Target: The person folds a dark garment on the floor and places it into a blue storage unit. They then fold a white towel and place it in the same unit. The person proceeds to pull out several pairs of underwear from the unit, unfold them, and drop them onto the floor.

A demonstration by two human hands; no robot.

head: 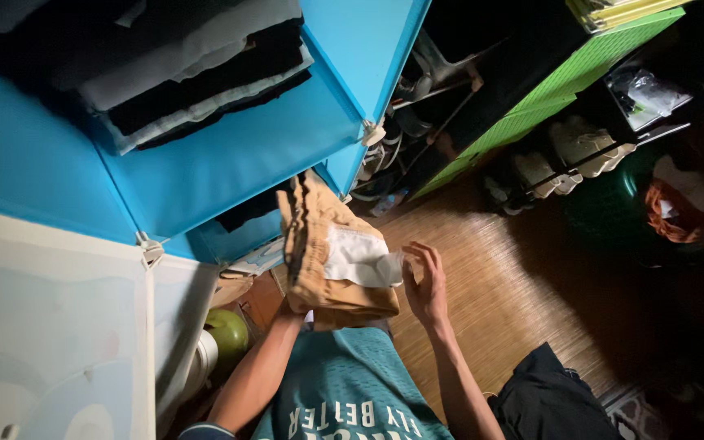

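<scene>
In front of the blue wardrobe (230, 163), folded tan shorts (327, 261) are supported from beneath by the mostly hidden left hand (291, 308), its closure indiscernible, while their white pocket lining (360, 259) is touched by the half-open right hand (427, 285).

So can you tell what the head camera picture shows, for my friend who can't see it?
Someone's two hands hold up tan shorts with a white pocket lining showing, the left hand hidden underneath and the right hand at the side. They stand by a blue wardrobe with folded clothes, above a wooden floor.
</scene>
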